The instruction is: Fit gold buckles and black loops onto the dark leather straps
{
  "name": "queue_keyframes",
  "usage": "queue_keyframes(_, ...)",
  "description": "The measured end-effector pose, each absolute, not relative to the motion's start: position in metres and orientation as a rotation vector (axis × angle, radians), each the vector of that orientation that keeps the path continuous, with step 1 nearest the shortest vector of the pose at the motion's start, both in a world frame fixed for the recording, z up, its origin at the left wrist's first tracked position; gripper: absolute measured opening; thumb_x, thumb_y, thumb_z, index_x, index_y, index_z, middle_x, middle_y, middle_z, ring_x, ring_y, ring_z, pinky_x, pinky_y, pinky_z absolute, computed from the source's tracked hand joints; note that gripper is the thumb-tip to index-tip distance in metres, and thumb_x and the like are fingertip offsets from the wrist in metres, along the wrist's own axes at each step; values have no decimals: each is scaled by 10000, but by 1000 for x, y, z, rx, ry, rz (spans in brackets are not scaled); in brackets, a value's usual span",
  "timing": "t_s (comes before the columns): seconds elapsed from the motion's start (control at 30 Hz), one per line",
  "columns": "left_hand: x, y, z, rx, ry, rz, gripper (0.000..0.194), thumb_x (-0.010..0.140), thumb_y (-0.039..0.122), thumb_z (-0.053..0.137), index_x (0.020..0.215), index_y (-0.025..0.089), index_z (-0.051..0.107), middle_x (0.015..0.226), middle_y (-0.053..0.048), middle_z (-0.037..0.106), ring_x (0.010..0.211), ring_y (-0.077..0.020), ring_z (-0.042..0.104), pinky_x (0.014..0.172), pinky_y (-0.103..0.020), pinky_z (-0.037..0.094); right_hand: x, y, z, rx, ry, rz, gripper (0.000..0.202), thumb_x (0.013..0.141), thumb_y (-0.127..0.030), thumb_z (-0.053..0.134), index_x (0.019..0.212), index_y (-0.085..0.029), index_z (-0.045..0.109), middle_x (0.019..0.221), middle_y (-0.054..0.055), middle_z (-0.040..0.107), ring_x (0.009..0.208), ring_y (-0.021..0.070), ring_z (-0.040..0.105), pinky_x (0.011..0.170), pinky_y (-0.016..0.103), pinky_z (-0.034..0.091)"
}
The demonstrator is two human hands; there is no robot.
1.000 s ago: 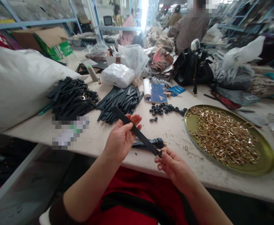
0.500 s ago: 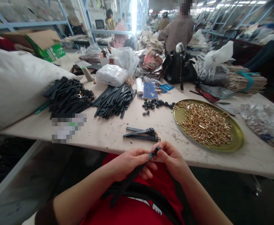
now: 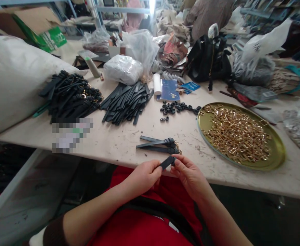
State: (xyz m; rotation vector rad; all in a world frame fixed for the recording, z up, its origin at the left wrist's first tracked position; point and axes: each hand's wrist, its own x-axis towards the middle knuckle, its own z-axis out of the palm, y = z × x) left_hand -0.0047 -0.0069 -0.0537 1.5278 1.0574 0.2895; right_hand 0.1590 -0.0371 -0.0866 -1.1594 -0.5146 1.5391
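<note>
One black strap [image 3: 167, 163], in the head view, is at the near edge of the table surface [image 3: 114, 145], fingers of the left hand [image 3: 144, 176] curled around it, the right hand [image 3: 191, 176] pinching its end. Just inward lie several gold-tipped straps [image 3: 156, 146]; to their right, a tray [image 3: 278, 154] carries gold-coloured fittings [image 3: 239, 136].
</note>
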Motion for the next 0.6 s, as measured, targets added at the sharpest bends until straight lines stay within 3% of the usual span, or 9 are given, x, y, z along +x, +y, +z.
queue_keyframes(0.1, -6, 2, -58, 1863, 1131, 266, 253, 829, 280, 358, 637, 182, 489, 543, 19, 494, 509, -115, 445, 480, -227, 258, 161, -36, -92, -1265, -671, 1460, 262, 690, -339, 691, 916, -222, 628, 772, -23, 627, 623, 80, 567, 632, 216, 482)
queue_keyframes(0.3, -2, 15, -56, 2061, 1093, 158, 291, 845, 302, 353, 698, 181, 573, 644, -19, 568, 606, -148, 494, 532, -244, 280, 163, -30, -92, -1337, -1064, 1392, 223, 702, -354, 664, 866, -207, 632, 793, 6, 628, 732, 144, 582, 696, 282, 475)
queue_keyframes(0.4, 0, 17, -51, 1844, 985, 112, 311, 871, 289, 299, 1010, 190, 558, 635, 4, 560, 553, -133, 494, 518, -229, 322, 167, -24, -86, -1345, -963, 1448, 253, 688, -372, 671, 853, -193, 604, 673, -15, 615, 638, 122, 557, 632, 259, 458)
queue_keyframes(0.47, 2, 18, -49, 1687, 953, 105, 404, 888, 304, 257, 1257, 194, 380, 608, 26, 551, 497, -126, 476, 510, -227, 350, 167, -20, -83, -1335, -868, 1454, 250, 687, -370, 672, 828, -187, 578, 566, -41, 581, 554, 99, 519, 594, 237, 433)
queue_keyframes(0.53, 5, 22, -50, 1645, 967, 170, 471, 891, 343, 260, 1334, 184, 269, 679, 5, 593, 563, -141, 513, 581, -246, 396, 163, -16, -82, -1279, -790, 1497, 250, 675, -363, 683, 804, -185, 563, 570, -45, 581, 542, 92, 512, 592, 234, 426)
queue_keyframes(0.6, 9, 28, -52, 1672, 969, 266, 491, 876, 389, 310, 1321, 180, 302, 896, -52, 627, 780, -174, 555, 744, -277, 407, 159, -12, -82, -1181, -768, 1606, 263, 670, -366, 684, 823, -186, 569, 682, -23, 611, 607, 108, 546, 628, 256, 446)
